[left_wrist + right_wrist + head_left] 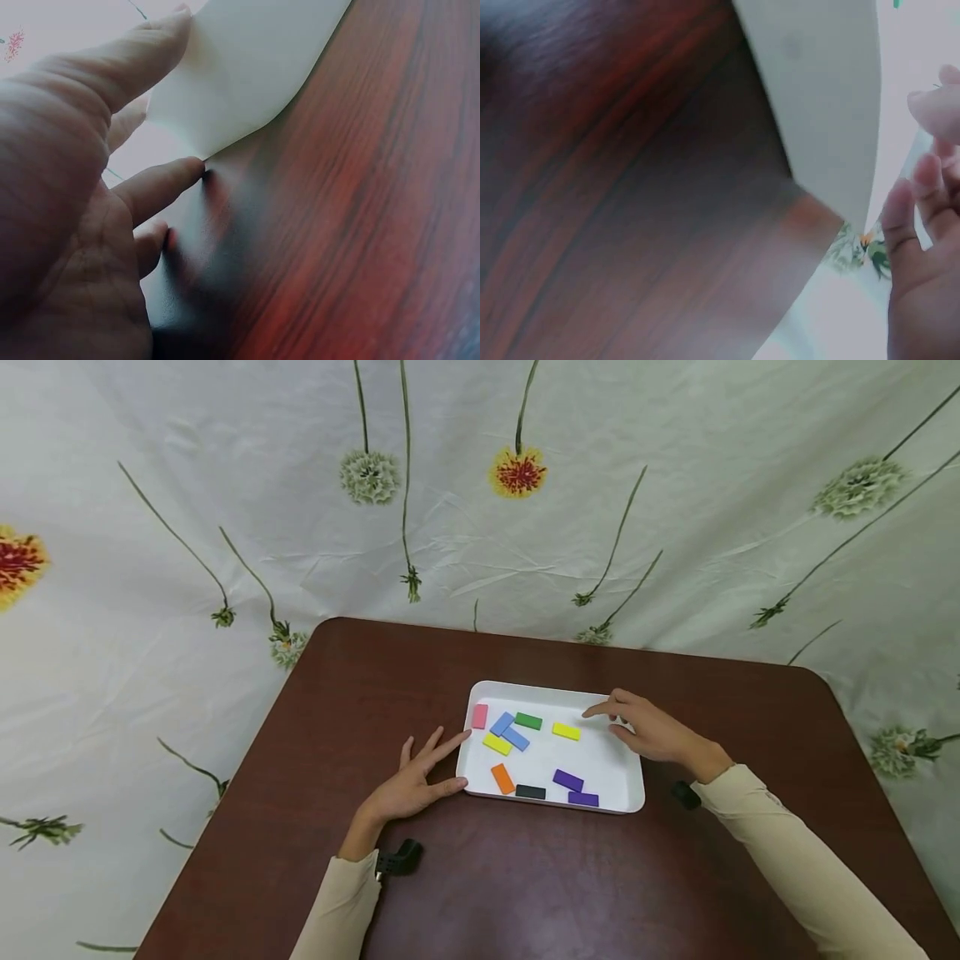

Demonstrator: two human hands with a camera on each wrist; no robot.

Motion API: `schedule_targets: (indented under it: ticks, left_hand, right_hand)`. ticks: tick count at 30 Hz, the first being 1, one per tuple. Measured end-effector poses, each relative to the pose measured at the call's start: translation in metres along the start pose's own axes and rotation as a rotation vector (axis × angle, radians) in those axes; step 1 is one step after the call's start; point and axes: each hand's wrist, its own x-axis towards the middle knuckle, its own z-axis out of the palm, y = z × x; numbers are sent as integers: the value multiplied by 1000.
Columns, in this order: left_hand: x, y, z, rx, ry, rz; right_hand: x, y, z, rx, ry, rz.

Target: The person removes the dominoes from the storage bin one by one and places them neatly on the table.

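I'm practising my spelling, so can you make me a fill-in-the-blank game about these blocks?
1. The tray's colour is ____.
2. The number of purple blocks is ____.
3. Nearest to the right hand lies a ____ block.

Missing words: white; two; yellow.

In the head view, the left forearm (335, 906), sleeved, slants up from the lower edge to the left wrist (358, 839), while the right forearm (802, 860), likewise sleeved, runs in from the lower right corner to the right wrist (711, 762), the two converging forward. The left hand (405, 792) is spread, with the left thumb (447, 787) extended inward and the fingers (447, 747) fanned apart and nearly straight. The right hand (656, 731) shows its back, the right index finger (602, 707) pointing leftward, the right thumb (624, 737) set apart from it, and the remaining fingers loosely bent.
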Motion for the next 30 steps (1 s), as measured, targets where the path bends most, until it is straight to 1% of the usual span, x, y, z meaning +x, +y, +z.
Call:
schedule_targets:
  ticks: [5,8,12,15,19,24,30]
  left_hand:
    - [-2,0,-1,1,-5,-2]
    - [-3,-1,-1,3,-5,-8]
    - [-3,-1,-1,-3,-1,-11]
    - [-2,-1,0,-6,-4,-12]
    - [-1,0,0,-3,-8,-13]
    - [-1,2,-1,-11,1,-3]
    - [-1,2,-2,-12,0,-5]
  right_hand:
    - [14,1,3,154,-61,2]
    - [24,1,3,244,-121,21]
    - [38,-1,5,321,-210,63]
    - [47,-2,9,343,-271,81]
    - [55,-4,16,331,-320,96]
    - [62,-5,20,328,-346,120]
    - [65,-5,18,328,-369,164]
